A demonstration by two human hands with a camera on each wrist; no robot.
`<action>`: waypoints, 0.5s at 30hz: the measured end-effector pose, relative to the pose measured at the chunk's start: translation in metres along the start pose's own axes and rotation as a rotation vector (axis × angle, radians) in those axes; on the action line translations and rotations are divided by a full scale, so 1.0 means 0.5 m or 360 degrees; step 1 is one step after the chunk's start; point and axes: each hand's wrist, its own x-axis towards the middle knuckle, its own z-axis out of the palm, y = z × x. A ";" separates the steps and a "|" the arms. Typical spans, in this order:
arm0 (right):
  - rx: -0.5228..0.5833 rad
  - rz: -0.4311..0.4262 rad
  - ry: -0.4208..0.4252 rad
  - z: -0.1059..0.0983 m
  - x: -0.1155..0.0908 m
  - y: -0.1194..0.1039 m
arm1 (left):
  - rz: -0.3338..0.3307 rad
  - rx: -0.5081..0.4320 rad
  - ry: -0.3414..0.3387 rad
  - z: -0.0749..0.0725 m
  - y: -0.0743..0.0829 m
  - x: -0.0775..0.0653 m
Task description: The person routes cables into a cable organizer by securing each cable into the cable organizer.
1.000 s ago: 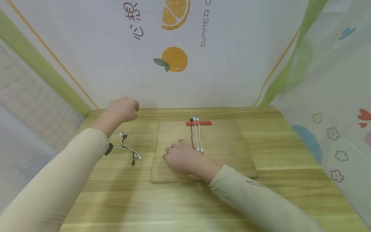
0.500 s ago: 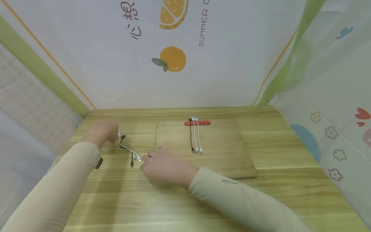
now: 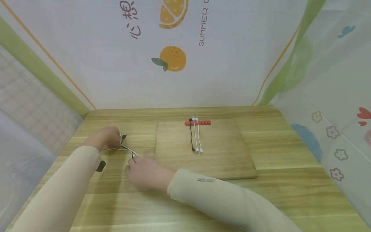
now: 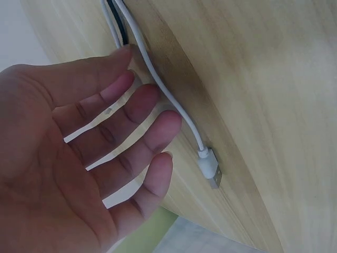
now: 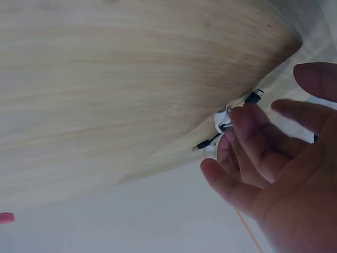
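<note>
My left hand is at the far plug ends of a small bundle of short USB cables, white and black, on the table's left. In the left wrist view, its fingers bend loosely beside a white cable with a USB plug; thumb and index tips are apart, next to more cables. My right hand reaches the bundle's near ends. In the right wrist view, its fingers curve loosely by a white plug and a black plug, partly hiding them. No firm hold shows in either hand.
On the wooden board, a red cable clip strip holds one black cable and two white cables side by side. The wooden table is bordered by a printed curtain behind and at the sides.
My left hand has come down from above the table's back left to the bundle's far ends. The right hand has moved left off the board to its near ends.
</note>
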 end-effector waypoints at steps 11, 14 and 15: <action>-0.0018 0.0069 -0.0081 0.000 0.035 -0.014 | 0.0010 0.0004 -0.0024 -0.006 0.014 0.000; 0.0001 0.0067 -0.0094 -0.001 0.039 -0.018 | 0.0004 0.0007 -0.0007 -0.002 0.014 0.000; 0.0003 0.0063 -0.0096 -0.002 0.039 -0.019 | 0.0000 0.0006 0.0000 -0.001 0.013 0.001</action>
